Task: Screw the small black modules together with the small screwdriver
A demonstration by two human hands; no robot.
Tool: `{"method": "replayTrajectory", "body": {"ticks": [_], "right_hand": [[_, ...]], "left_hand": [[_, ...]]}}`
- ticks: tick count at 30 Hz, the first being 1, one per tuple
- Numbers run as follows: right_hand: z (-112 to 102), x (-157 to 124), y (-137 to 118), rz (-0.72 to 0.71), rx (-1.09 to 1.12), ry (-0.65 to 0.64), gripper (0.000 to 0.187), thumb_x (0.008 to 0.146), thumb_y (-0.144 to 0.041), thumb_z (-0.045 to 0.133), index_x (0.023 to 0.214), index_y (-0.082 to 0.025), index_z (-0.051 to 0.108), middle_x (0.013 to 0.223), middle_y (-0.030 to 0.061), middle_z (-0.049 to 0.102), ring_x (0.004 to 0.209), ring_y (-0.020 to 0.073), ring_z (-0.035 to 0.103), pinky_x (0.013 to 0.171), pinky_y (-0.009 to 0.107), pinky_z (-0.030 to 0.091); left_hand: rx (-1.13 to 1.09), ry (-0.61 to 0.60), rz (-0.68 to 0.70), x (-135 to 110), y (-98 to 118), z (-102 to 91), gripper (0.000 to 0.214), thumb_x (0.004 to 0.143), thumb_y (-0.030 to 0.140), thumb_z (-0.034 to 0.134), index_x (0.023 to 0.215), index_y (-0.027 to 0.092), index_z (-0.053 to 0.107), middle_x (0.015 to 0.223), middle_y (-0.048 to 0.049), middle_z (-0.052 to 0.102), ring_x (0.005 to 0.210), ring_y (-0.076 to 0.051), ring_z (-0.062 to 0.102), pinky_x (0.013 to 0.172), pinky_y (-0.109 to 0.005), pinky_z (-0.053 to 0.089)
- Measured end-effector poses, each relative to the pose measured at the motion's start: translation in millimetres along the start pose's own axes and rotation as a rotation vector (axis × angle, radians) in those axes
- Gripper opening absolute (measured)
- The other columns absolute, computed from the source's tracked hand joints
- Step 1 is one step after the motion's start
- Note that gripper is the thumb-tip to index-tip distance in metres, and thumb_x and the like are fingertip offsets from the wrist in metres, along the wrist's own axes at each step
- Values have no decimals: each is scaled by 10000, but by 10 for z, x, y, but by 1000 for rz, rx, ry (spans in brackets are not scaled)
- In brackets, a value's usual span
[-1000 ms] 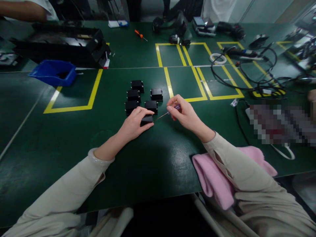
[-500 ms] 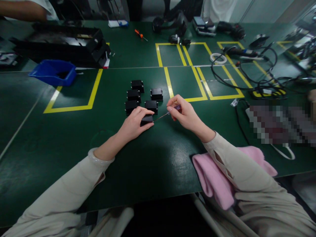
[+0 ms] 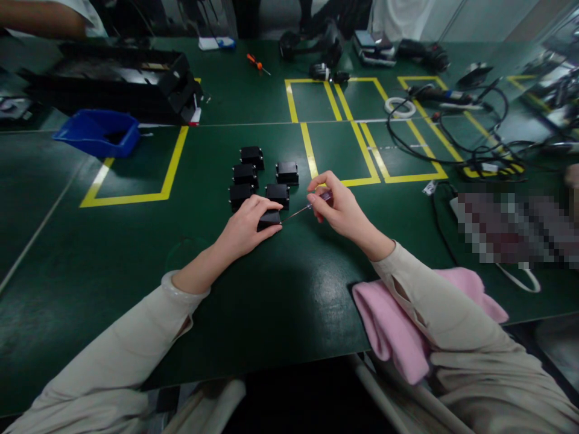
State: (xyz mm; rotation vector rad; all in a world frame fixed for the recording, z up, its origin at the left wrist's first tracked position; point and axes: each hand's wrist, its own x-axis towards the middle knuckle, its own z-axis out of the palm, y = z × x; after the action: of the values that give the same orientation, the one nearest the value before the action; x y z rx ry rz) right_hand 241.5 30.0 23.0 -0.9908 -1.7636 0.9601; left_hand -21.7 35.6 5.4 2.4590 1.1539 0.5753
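My left hand (image 3: 248, 224) grips a small black box (image 3: 269, 220) on the green table, thumb on its near side and fingers over the top. In my right hand (image 3: 332, 204) is a screwdriver (image 3: 324, 197) with a purplish handle, held between thumb and fingers. Its thin shaft slants down to the left, and the tip meets the box's right end, where a small screw seems to be. Just beyond stand several more black boxes, among them one right behind the held box (image 3: 277, 194) and one at the back (image 3: 251, 156), with shiny screws at their ends.
A blue scoop-shaped bin (image 3: 102, 134) and a long black tray (image 3: 122, 78) stand at the left. An orange screwdriver (image 3: 256, 61) lies far back. Cables (image 3: 452, 158) and a white ring (image 3: 400, 107) are at the right. Pink cloth (image 3: 393, 325) lies under my right forearm.
My right hand and the screwdriver have shifted very slightly, the fingers a little higher and to the right. My left hand and the black boxes stay put.
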Motion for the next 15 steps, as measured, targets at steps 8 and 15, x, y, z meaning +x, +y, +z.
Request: {"method": "replayTrajectory", "body": {"ticks": [8, 15], "right_hand": [[-9, -1, -2, -30, -58, 18, 124, 986, -251, 597, 1045, -248, 488, 784, -39, 604, 587, 116, 549, 605, 299, 426], [-11, 8, -12, -18, -52, -15, 122, 1022, -322, 577, 987, -249, 487, 644, -77, 525, 524, 119, 510, 587, 301, 389]], "left_hand": [[-11, 2, 3, -4, 1, 1, 365, 984, 323, 678, 1327, 215, 616, 1318, -128, 627, 1278, -338, 597, 1080, -528, 513], [-6, -7, -3, 0, 5, -9, 371, 986, 326, 674, 1338, 230, 606, 1326, -121, 622, 1279, -331, 593, 1085, -527, 509]]}}
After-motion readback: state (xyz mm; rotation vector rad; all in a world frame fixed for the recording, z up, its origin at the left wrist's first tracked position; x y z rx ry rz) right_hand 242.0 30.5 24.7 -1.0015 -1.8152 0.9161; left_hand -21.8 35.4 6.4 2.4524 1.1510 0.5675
